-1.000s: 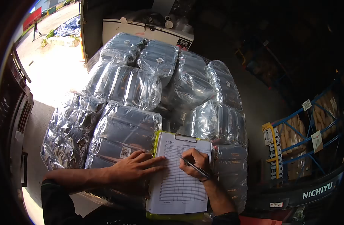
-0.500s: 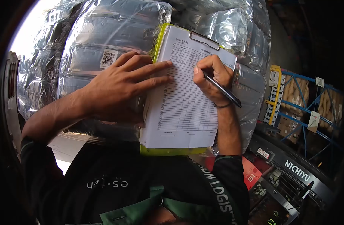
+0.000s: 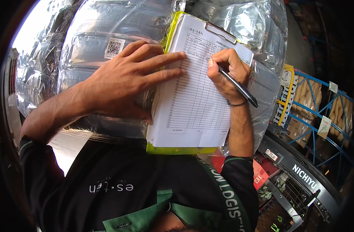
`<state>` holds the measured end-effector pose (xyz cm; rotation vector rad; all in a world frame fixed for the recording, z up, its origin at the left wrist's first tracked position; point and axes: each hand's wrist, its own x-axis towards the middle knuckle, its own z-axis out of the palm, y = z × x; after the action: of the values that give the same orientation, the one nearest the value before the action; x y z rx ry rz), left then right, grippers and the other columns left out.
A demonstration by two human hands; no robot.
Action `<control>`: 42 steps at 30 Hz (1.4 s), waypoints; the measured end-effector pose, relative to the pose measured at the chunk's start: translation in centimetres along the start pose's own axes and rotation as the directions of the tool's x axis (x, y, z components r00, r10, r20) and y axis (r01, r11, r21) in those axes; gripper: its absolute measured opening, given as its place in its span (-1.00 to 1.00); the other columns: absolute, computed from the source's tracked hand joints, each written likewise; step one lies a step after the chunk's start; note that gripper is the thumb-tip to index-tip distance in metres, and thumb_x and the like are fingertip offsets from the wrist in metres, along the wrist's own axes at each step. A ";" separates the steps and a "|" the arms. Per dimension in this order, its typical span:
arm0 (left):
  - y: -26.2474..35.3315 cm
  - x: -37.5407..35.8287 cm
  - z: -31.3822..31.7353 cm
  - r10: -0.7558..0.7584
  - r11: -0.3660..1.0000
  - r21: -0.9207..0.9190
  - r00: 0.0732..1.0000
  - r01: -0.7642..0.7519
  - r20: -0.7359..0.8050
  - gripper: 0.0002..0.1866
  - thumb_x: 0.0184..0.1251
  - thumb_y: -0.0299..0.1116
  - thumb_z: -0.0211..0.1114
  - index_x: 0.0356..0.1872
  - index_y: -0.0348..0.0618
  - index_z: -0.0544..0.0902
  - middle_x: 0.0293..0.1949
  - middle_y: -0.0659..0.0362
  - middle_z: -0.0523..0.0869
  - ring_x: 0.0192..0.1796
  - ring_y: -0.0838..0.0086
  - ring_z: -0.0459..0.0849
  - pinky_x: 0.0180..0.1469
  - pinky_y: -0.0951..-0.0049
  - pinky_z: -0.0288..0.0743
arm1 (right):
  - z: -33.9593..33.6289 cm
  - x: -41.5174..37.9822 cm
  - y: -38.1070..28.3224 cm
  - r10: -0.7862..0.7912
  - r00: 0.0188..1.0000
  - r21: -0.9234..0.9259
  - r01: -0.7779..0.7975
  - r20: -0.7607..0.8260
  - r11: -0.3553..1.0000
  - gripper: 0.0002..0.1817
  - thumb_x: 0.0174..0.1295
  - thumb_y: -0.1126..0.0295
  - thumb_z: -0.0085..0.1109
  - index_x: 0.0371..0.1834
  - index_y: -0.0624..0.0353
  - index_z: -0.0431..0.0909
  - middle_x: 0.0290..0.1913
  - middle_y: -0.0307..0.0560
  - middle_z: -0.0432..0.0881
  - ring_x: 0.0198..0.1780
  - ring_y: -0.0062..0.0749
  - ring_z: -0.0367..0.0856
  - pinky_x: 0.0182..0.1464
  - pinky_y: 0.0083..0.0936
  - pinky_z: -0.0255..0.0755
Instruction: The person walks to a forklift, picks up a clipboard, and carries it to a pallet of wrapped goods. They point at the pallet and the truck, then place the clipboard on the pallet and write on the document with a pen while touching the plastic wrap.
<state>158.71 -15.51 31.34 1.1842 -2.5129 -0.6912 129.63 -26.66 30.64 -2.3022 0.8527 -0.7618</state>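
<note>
The printed form (image 3: 196,89) lies clipped on a yellow-green clipboard (image 3: 177,149), which rests on top of a stack of foil-wrapped bundles (image 3: 99,31). The step in hand appears to be filling in an upper row of the form. The right hand (image 3: 227,73) is closed around a black pen (image 3: 239,87), tip on the paper near the top lines. The left hand (image 3: 126,79) lies flat and open, fingers spread, fingertips pressing the form's left edge, palm on the foil. The next entry likely calls for a steady board and the pen dropping one row. The bundles are sealed; their contents cannot be seen. To the right, a blue wire cage (image 3: 320,112) holds tan sacks beside a machine marked NICHIYU (image 3: 306,176).
</note>
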 end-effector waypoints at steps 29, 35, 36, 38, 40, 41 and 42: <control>0.1 -0.1 -0.1 -0.017 1.000 0.020 1.000 0.017 0.023 0.41 -0.44 0.21 0.85 0.69 0.32 0.34 0.75 0.25 0.23 0.69 0.08 0.26 0.75 -0.18 0.04 | -0.3 -0.2 0.2 -0.007 1.000 0.037 0.007 -0.003 0.999 -0.70 0.41 0.29 0.52 -0.30 0.19 0.56 -0.44 -0.22 0.72 -0.45 -0.60 0.74 -0.40 -0.58 0.63; 0.0 -0.1 0.1 -0.009 1.000 -0.009 1.000 0.009 0.005 0.41 -0.45 0.23 0.84 0.68 0.33 0.36 0.75 0.26 0.24 0.69 0.08 0.25 0.75 -0.19 0.04 | -1.2 -1.0 0.4 0.018 1.000 0.006 -0.018 -0.006 1.000 -0.72 0.41 0.32 0.50 -0.28 0.23 0.58 -0.41 -0.19 0.75 -0.43 -0.61 0.76 -0.38 -0.60 0.66; -0.1 -0.1 0.1 -0.002 1.000 -0.014 1.000 0.002 -0.002 0.41 -0.46 0.23 0.84 0.68 0.33 0.36 0.75 0.27 0.24 0.70 0.08 0.25 0.76 -0.19 0.04 | -1.1 -1.1 0.5 0.018 1.000 0.002 -0.018 -0.016 1.000 -0.70 0.42 0.28 0.51 -0.27 0.23 0.58 -0.40 -0.18 0.76 -0.42 -0.59 0.77 -0.38 -0.58 0.66; -0.2 -0.1 0.1 -0.005 1.000 -0.013 1.000 0.005 -0.001 0.41 -0.46 0.23 0.84 0.68 0.33 0.36 0.75 0.26 0.24 0.70 0.08 0.25 0.76 -0.19 0.04 | -0.9 -1.0 0.4 0.036 0.999 0.009 -0.036 -0.012 0.999 -0.70 0.42 0.28 0.51 -0.27 0.23 0.58 -0.40 -0.18 0.76 -0.42 -0.58 0.77 -0.37 -0.57 0.67; -0.1 -0.1 0.1 -0.009 1.000 -0.011 1.000 0.009 -0.001 0.41 -0.47 0.23 0.84 0.68 0.33 0.36 0.75 0.26 0.23 0.70 0.08 0.25 0.76 -0.20 0.03 | -1.0 -1.0 0.4 0.047 0.999 0.012 -0.047 0.012 0.999 -0.69 0.42 0.27 0.50 -0.26 0.23 0.58 -0.39 -0.18 0.76 -0.42 -0.57 0.78 -0.36 -0.57 0.67; 0.0 -0.1 0.1 -0.010 1.000 -0.008 1.000 0.010 -0.003 0.42 -0.47 0.23 0.84 0.68 0.32 0.36 0.75 0.26 0.23 0.70 0.08 0.25 0.76 -0.20 0.03 | -1.0 -1.1 0.5 0.051 0.999 0.019 -0.051 0.002 0.999 -0.69 0.42 0.26 0.50 -0.26 0.23 0.58 -0.39 -0.18 0.76 -0.42 -0.58 0.78 -0.36 -0.57 0.67; 0.0 -0.2 0.1 -0.012 1.000 -0.004 1.000 0.012 -0.003 0.42 -0.47 0.23 0.84 0.68 0.32 0.36 0.75 0.26 0.23 0.70 0.08 0.25 0.76 -0.20 0.02 | -0.9 -1.2 0.7 0.054 0.998 0.028 -0.054 -0.009 0.998 -0.69 0.42 0.26 0.50 -0.25 0.23 0.58 -0.39 -0.18 0.76 -0.42 -0.58 0.78 -0.36 -0.57 0.67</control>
<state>158.74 -15.34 31.25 1.1987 -2.5025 -0.6961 128.03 -26.52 30.41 -2.2440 0.8998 -0.7570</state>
